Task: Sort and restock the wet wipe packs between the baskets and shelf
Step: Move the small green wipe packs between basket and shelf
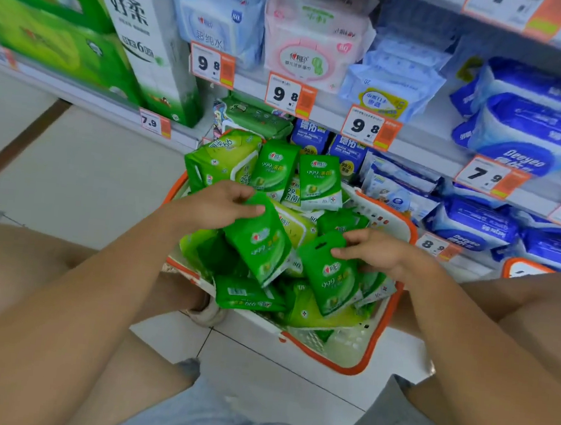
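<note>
Along the top and right of the view, the shelf (415, 146) carries blue and pink wipe packs behind orange price tags (290, 95). Below it on the tiled floor stands the white, orange-rimmed basket (377, 328), heaped with green wet wipe packs. A second basket (524, 266) shows only its rim at the right edge. Over the heap's middle, the left hand (220, 204) pinches the top of one green pack (261, 241); the right hand (376, 252), toward the basket's right rim, closes its fingers on another pack (331, 279).
</note>
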Demonstrator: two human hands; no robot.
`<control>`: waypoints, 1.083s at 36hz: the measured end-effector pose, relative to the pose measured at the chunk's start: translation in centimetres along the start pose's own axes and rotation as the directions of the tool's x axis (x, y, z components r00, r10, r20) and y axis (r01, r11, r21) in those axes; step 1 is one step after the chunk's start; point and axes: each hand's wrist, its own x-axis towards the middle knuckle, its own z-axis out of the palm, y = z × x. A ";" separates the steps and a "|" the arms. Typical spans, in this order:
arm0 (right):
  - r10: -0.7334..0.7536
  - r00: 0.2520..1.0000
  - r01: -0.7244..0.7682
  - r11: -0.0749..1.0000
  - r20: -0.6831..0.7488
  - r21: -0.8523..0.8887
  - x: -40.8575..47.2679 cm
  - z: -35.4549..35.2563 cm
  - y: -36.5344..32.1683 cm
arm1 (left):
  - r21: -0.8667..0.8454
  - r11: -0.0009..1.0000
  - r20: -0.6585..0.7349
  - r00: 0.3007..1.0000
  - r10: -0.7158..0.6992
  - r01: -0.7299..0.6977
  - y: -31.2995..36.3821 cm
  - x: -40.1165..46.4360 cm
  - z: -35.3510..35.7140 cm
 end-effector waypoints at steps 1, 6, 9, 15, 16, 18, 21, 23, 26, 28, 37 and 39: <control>-0.021 1.000 0.020 0.996 0.017 0.090 -0.6 -0.5 -0.8 | -0.161 0.986 -0.021 0.998 -0.058 0.053 0.4 0.0 -0.1; -0.205 0.978 0.197 0.868 -0.033 0.457 -2.0 -1.6 -3.8 | -0.439 0.892 -0.024 0.992 -0.127 0.103 1.8 -0.1 -0.4; -0.201 0.968 0.250 0.743 -0.149 0.620 -1.8 -0.4 -5.3 | -0.416 0.903 0.024 0.994 -0.109 0.109 2.5 0.1 -0.1; -0.172 0.979 0.198 0.667 -0.111 0.718 -0.9 4.4 -6.1 | -0.585 0.799 -0.020 0.982 -0.188 0.141 4.4 0.5 3.4; -0.142 0.981 0.194 0.660 -0.134 0.725 -0.6 4.9 -6.1 | -0.650 0.746 -0.017 0.978 -0.209 0.148 4.5 0.4 3.9; -0.056 0.980 0.186 0.624 -0.193 0.759 0.0 5.4 -5.8 | -0.765 0.628 0.017 0.980 -0.198 0.140 4.6 0.0 4.8; -0.004 0.978 0.175 0.570 -0.210 0.803 0.3 5.5 -5.6 | -0.680 0.725 0.039 0.992 -0.118 0.113 3.8 -0.4 7.2; -0.024 0.986 0.146 0.589 -0.163 0.795 -0.2 5.0 -5.7 | -0.600 0.794 -0.028 0.989 -0.144 0.099 2.8 -0.3 8.4; 0.022 0.899 0.153 0.919 -0.437 0.363 -0.4 2.3 -4.8 | -0.658 0.743 -0.068 0.973 -0.221 0.123 2.1 0.0 8.0; -0.135 0.768 -0.012 0.974 -0.627 -0.224 -0.4 -0.2 -3.3 | -0.632 0.769 -0.149 0.959 -0.242 0.095 1.7 0.3 6.8; 0.102 0.945 -0.269 0.779 -0.309 -0.567 1.3 1.6 1.4 | -0.603 0.797 -0.356 0.908 -0.220 -0.044 1.4 0.7 4.4; 0.098 0.961 -0.241 0.750 -0.257 -0.616 1.9 1.7 1.6 | -0.610 0.789 -0.374 0.903 -0.212 -0.068 1.6 0.6 4.7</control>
